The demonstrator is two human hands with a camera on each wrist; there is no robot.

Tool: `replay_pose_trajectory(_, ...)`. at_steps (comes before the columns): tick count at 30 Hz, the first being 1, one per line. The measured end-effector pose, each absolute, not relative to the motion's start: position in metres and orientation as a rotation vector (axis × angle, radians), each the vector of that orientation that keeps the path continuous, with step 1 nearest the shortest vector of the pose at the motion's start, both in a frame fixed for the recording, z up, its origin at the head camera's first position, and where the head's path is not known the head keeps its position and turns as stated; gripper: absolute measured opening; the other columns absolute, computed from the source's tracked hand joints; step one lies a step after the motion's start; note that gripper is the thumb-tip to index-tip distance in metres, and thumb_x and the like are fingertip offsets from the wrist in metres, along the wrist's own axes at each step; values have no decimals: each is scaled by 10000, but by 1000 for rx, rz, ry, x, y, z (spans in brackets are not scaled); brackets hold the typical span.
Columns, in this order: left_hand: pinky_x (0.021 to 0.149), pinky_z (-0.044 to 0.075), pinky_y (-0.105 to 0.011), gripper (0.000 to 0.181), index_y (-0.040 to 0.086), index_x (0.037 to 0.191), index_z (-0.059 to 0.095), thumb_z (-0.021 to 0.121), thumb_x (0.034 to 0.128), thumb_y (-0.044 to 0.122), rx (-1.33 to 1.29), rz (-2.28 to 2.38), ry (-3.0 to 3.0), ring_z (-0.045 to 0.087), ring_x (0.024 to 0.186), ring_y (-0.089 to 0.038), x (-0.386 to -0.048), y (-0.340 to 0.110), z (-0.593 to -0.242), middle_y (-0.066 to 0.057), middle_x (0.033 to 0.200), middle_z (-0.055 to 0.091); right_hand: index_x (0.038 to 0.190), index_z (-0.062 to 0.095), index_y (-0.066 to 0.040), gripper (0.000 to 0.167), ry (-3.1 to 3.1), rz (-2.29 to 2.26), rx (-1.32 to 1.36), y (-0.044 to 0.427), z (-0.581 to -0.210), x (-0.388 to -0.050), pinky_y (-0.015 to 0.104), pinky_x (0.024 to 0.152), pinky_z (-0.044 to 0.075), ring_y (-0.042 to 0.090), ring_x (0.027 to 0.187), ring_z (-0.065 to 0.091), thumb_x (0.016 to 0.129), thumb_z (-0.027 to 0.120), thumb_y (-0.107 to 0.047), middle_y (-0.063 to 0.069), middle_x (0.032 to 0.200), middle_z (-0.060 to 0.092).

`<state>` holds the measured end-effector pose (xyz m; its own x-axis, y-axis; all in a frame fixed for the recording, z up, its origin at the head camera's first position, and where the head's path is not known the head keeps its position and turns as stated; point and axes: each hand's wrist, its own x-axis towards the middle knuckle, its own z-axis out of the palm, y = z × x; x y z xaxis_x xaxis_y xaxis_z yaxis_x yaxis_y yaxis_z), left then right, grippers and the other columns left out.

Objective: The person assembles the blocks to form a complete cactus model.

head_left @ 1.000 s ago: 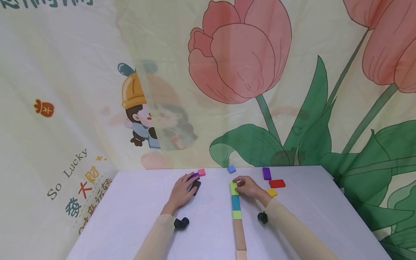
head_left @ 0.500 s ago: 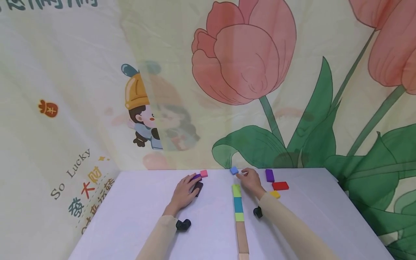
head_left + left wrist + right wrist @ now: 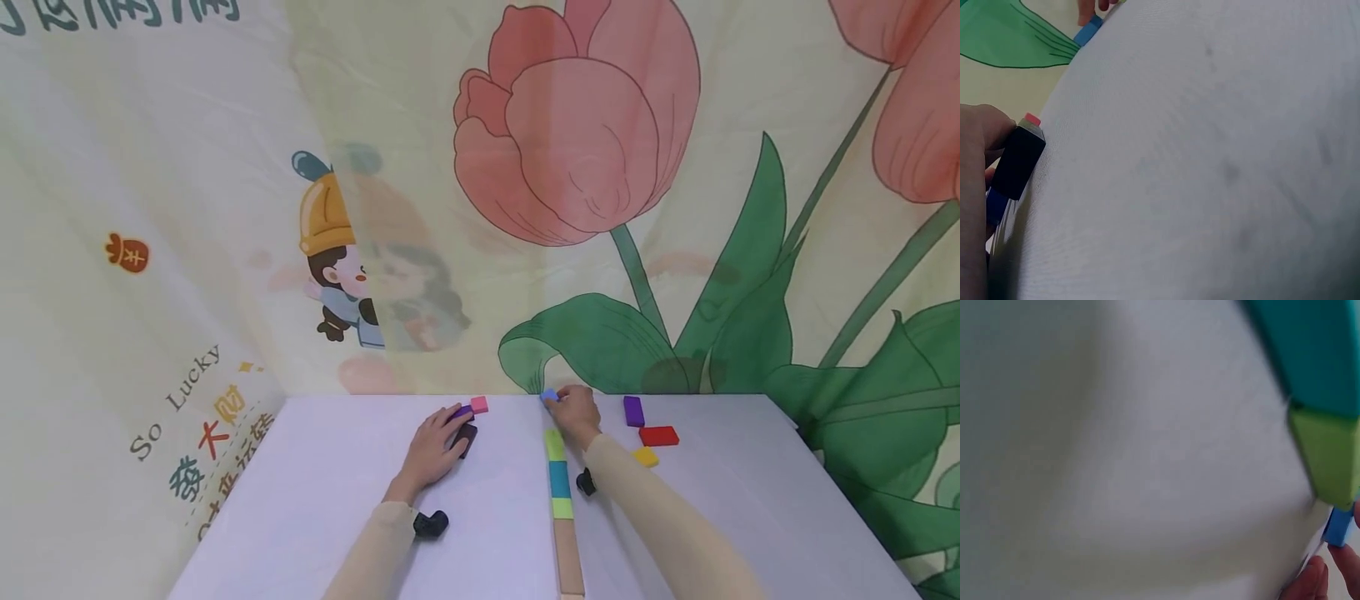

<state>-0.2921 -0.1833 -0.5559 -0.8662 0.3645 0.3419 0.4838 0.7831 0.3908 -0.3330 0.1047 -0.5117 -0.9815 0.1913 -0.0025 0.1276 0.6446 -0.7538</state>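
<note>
My right hand (image 3: 577, 415) pinches a small blue block (image 3: 549, 396) between thumb and fingers at the table's back edge. The right wrist view also shows fingertips (image 3: 1346, 565) at the blue block (image 3: 1338, 527). Just in front runs a straight row of blocks: light green (image 3: 555, 446), teal (image 3: 559, 479), light green again (image 3: 562, 508), then a long tan block (image 3: 567, 554). On the left, my left hand (image 3: 432, 450) rests with extended fingers over a purple block (image 3: 462, 412) and a black block (image 3: 468, 437). The fingers partly hide both.
A pink block (image 3: 479, 405) lies beyond the left fingertips. Right of the right hand are a purple block (image 3: 633, 412), a red block (image 3: 659, 436) and a yellow block (image 3: 646, 457), near the right forearm. A printed cloth (image 3: 420, 208) hangs behind the white table (image 3: 315, 517).
My right hand has left the light green block at the row's far end, moved back to the blue block and taken hold of it. The left hand stays put; the view shifts slightly.
</note>
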Motion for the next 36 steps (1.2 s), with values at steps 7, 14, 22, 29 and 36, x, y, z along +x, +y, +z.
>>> replay_pose_trajectory(7,1127,263,-591,502,196,1434,529,566,948,318,-655,-696,-2762,338,1401,-394,-289,-182,-555,-101,1534,409,972,681,40,129,-2637,1417,-151,107,-514,-332,415,792,520,303,898,594,882,687,-52,161,952,661)
replay_pose_trajectory(14,1134,254,-590,505,181,1434,528,565,951,322,-660,-699,-2765,329,1409,-396,-290,-182,-554,-97,1537,406,984,714,51,120,-2696,1627,-55,124,-511,-330,303,733,539,255,887,587,887,663,0,159,987,679)
replay_pose_trajectory(22,1122,270,-598,505,177,1428,533,573,947,324,-651,-694,-2773,336,1404,-397,-290,-183,-556,-100,1534,408,1049,725,10,153,-2923,1652,26,140,-512,-332,240,697,507,190,835,558,920,648,-21,111,1027,668)
replay_pose_trajectory(29,1119,272,-599,500,173,1426,536,571,948,314,-653,-694,-2765,340,1400,-400,-289,-183,-555,-103,1530,413,1076,722,11,174,-2972,1617,73,142,-514,-332,268,725,523,197,842,561,927,635,-16,111,1050,666)
replay_pose_trajectory(36,1110,283,-608,491,162,1416,544,581,946,296,-658,-702,-2746,348,1392,-409,-288,-181,-552,-117,1519,425,1070,725,6,177,-2951,1605,58,140,-516,-331,312,809,534,205,905,576,934,613,14,102,1048,677)
